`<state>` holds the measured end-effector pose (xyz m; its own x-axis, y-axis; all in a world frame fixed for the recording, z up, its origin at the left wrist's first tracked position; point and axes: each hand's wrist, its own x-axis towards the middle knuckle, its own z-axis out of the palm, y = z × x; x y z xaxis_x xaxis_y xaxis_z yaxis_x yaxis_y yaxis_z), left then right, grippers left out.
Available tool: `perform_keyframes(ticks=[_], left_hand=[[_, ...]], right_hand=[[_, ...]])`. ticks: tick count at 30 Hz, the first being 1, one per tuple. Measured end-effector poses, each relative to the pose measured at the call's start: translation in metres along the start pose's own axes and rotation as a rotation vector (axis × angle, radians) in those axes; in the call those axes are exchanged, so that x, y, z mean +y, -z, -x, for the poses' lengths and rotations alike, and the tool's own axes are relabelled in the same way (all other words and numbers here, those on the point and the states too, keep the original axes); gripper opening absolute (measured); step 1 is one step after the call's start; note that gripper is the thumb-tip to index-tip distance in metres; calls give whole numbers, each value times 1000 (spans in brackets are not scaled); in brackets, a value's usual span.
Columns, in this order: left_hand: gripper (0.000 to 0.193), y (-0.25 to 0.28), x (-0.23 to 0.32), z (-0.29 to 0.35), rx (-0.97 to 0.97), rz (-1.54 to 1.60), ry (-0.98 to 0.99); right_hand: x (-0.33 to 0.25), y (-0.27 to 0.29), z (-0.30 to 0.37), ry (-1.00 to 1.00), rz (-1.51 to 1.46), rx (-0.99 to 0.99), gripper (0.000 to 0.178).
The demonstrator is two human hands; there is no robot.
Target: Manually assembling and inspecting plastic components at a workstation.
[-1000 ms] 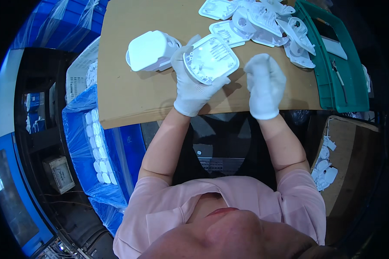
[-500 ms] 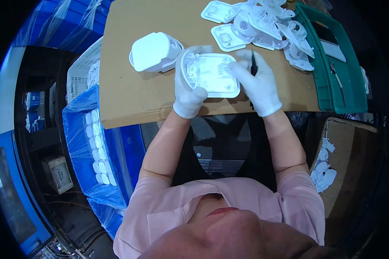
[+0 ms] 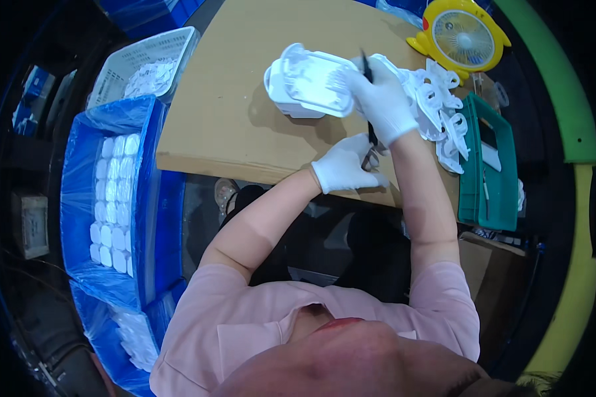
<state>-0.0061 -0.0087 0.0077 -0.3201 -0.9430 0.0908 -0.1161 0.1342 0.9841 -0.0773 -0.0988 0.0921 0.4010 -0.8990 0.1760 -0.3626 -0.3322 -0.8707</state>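
Observation:
Both my hands wear white gloves. My right hand [image 3: 383, 99] grips the right edge of a white moulded plastic housing [image 3: 318, 83], its ribbed inside facing up. A thin black pen-shaped tool [image 3: 365, 63] is held in the same hand, its dark end showing below the palm. The housing lies over or just above a stack of white plastic housings [image 3: 304, 110]; contact cannot be told. My left hand [image 3: 347, 165] is at the table's front edge, fingers curled around something small and dark that I cannot make out.
More white plastic parts [image 3: 437, 106] are heaped to the right on the brown table [image 3: 232, 119]. Beyond them are a yellow fan [image 3: 467, 40] and a green tray [image 3: 470, 192]. At left stand a white basket [image 3: 185, 46] and blue lined bins [image 3: 76, 192] holding white parts.
The housing has moved from between both hands to the stack, in my right hand. My left hand has let go of it and dropped toward the table edge. The view has shifted.

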Motion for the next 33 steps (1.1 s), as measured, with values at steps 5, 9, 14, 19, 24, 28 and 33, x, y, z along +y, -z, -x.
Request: perform_keyframes(ticks=[5,9,14,19,24,28,33], left_hand=[[58,2,4,0,-49,-33,-49],[59,-1,-2,-1,-20,-88,-108],[58,-1,-5,-3,-2,-78,-172],[57,0,-1,-4,13,-78,-183],[61,3,4,-2,-66,-69,-56],[57,1,2,-3,-55,-60,-83],[49,-2,-7,-3,12,-53,-190]], right_hand=[[6,-31,-36,-80,181,-81,33],[5,-37,-39,-124,270,-97,43],[0,-37,-41,-103,367,-93,41],[8,-37,-47,-100,454,-101,34],[2,-30,-41,-36,456,-61,34],[17,9,-57,-4,434,63,36],[26,54,-66,-129,1168,-76,38]])
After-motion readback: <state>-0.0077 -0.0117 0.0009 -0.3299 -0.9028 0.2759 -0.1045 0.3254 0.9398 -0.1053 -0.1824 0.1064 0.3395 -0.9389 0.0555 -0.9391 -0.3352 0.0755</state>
